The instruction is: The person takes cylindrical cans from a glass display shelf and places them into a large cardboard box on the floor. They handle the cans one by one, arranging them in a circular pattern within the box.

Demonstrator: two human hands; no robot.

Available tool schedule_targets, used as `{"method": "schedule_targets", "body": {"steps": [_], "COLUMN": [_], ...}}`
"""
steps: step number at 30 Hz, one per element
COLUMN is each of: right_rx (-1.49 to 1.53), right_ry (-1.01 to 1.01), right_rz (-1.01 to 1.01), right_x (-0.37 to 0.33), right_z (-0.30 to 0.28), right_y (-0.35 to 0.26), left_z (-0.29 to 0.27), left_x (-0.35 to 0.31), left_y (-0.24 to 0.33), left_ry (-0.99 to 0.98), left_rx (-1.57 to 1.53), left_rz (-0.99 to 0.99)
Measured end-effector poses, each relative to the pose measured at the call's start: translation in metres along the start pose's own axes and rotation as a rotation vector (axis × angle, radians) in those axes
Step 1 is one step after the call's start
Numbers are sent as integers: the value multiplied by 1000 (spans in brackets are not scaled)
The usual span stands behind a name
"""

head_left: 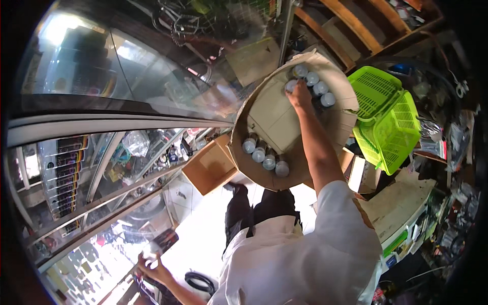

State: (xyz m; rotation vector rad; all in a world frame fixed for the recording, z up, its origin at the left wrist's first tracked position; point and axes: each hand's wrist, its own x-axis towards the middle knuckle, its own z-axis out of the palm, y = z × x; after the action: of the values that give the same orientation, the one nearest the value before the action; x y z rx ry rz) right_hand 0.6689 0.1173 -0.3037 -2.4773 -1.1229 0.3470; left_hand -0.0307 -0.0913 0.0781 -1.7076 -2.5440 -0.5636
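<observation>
A round, open cardboard container (344, 124) stands in front of me, with capped spray cans upright inside against its wall. One group of cans (320, 88) is at the far right, another group (258, 154) at the near left. My right hand (301, 96) reaches down into the container, its fingers closed round the clear cap of a spray can (291, 85) in the far group. Low on the left, away from the container, my left hand (155, 269) grips a dark spray can (166, 239) by its pale capped end. Glare partly washes out that cap.
A bright green plastic basket (389, 124) stands right of the container. To the left are an open cardboard box (206, 170) and a glass-fronted cabinet with metal rails (122, 122). A wooden rack (351, 20) lies far right; a black coil (199, 282) is near my left forearm.
</observation>
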Motion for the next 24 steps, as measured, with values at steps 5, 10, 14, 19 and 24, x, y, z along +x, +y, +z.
{"method": "schedule_targets", "body": {"steps": [5,10,14,19,24], "right_rx": [62,168,210,319,384], "right_ry": [-53,-4,69,52,-88], "right_rz": [55,51,-34,-45,-4], "right_x": [40,64,57,2,-111], "right_z": [10,34,58,41,18], "right_y": [-14,-8,0,3,27], "left_z": [32,69,105,151,232], "left_x": [-41,-51,-66,-80,-83], "left_y": [76,162,221,280,334], "left_ry": [-282,-418,-526,-604,-649], "left_rx": [-126,-91,-126,-165,-72], "left_rz": [46,262,412,545,793]}}
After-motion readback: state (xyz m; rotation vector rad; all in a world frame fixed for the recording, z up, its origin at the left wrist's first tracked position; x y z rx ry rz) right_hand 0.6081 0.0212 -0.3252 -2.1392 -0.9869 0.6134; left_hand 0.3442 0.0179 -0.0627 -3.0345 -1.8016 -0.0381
